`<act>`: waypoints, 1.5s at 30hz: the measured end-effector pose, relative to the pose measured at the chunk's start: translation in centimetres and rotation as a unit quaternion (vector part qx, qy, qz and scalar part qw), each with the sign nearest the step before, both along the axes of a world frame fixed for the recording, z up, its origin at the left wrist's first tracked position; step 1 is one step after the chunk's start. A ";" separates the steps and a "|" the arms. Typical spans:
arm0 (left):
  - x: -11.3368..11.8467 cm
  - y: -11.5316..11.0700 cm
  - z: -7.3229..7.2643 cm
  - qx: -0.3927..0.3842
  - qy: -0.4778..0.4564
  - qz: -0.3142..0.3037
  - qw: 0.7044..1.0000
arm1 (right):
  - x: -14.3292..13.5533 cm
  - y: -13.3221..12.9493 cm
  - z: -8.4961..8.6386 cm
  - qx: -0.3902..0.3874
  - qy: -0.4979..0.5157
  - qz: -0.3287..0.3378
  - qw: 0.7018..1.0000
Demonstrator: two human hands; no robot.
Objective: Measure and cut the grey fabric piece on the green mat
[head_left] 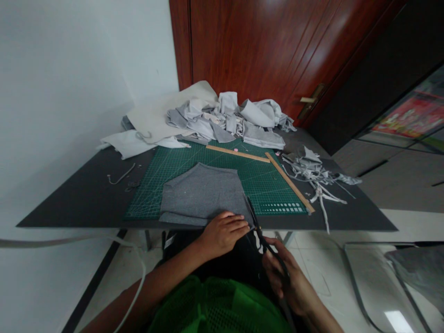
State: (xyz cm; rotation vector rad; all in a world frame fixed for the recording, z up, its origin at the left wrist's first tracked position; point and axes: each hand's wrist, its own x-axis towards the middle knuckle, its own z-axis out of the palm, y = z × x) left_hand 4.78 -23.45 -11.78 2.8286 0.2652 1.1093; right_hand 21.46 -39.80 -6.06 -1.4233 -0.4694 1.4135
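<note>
A grey piece of fabric lies on the green cutting mat at the front edge of the table. My left hand presses on the fabric's lower right corner, its fingers close together. Black scissors are in my right hand, just past the table's front edge, with my fingers in the handles. The blades point up and away along the fabric's right edge, near my left fingertips.
Two wooden rulers lie on the mat. Crumpled grey and white cloth is heaped at the back. Fabric scraps sit at the right. A loose cord lies left. A chair stands at the right.
</note>
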 end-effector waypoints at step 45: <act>-0.2 0.0 0.0 -0.010 0.015 -0.001 1.000 | -1.2 2.8 1.0 0.039 -0.061 0.009 0.997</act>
